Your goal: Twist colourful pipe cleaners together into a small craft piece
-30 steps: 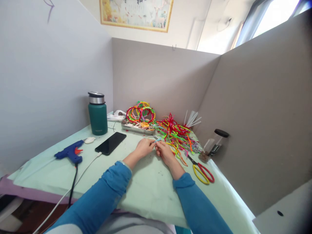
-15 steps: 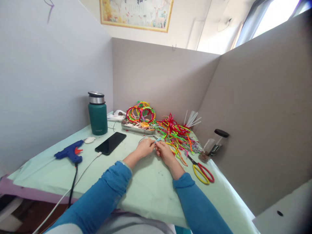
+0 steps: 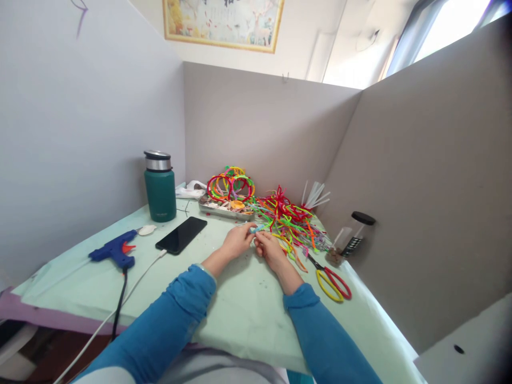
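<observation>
My left hand point(image 3: 239, 239) and my right hand point(image 3: 269, 246) meet above the middle of the table, fingertips almost touching. Between them shows a short light blue strip point(image 3: 258, 229), which looks like a fuzzy pipe cleaner. The fingers of both hands are pinched on it, though they cover most of it. Just beyond my right hand lies a tangled heap of colourful pipe cleaners point(image 3: 288, 216). Scissors point(image 3: 334, 282) with one red and one yellow handle rest to the right of that hand, their blades partly under the heap.
Left of my hands lie a black phone point(image 3: 182, 235) on a white cable and a blue glue gun point(image 3: 116, 249). Behind them stands a green bottle point(image 3: 160, 194). A metal tray point(image 3: 226, 213) bears pipe-cleaner rings point(image 3: 232, 186). A black-lidded jar point(image 3: 352, 234) stands by the right partition.
My left fingers have shifted slightly, and a little more of the light blue strip shows between the hands. A pale thin loop beyond my left hand is no longer visible.
</observation>
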A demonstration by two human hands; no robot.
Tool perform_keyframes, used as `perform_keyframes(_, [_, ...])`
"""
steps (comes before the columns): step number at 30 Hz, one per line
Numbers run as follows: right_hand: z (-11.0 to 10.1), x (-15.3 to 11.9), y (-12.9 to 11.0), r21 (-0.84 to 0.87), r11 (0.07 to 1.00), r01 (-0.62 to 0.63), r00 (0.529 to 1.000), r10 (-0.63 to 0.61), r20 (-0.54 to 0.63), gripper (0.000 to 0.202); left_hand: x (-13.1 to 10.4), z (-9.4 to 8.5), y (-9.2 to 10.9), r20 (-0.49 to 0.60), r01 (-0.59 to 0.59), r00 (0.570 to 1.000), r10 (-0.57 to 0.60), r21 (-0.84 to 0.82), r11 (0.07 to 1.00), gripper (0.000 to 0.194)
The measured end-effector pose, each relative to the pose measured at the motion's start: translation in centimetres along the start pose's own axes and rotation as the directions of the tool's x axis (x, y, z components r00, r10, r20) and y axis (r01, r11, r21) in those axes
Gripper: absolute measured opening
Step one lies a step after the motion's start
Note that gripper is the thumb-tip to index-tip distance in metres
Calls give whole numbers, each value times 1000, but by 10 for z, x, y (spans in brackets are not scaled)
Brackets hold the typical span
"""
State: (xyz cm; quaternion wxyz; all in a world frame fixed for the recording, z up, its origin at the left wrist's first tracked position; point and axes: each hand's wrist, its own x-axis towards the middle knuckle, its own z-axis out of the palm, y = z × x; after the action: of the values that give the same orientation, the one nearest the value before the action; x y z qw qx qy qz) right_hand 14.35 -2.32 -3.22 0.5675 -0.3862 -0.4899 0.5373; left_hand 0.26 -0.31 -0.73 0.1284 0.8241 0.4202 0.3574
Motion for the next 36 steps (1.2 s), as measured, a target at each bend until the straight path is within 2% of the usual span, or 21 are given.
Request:
perform_keyframes(6, [-1, 0, 1, 4, 1000, 4, 1000, -4, 9, 30, 1, -2, 1, -19, 11, 1000, -11, -10, 1000, 29])
perform_keyframes(14, [-2, 1, 2, -11, 1000, 4, 1000, -3, 4, 31, 2, -2, 1, -5, -31, 1000, 31, 26, 999, 30])
perform_keyframes(22, [-1, 1, 1, 3, 1000, 1, 1000, -1, 8, 31, 0, -2, 5, -23, 63, 998, -63, -27, 998, 30])
perform_keyframes(25, [-2, 1, 2, -2, 1000, 1, 1000, -1, 7, 31, 0, -2, 4, -40, 72, 997, -73, -33, 997, 24])
perform_keyframes(29, [-2, 1, 2, -12, 1000, -8, 1000, 8, 6, 31, 1, -3, 3, -45, 72, 996, -72, -12, 997, 20])
perform_keyframes(36, [-1, -1, 0, -25, 1000, 9, 1000, -9, 12, 29, 1, -3, 3, -44, 70, 997, -67, 76, 995, 26])
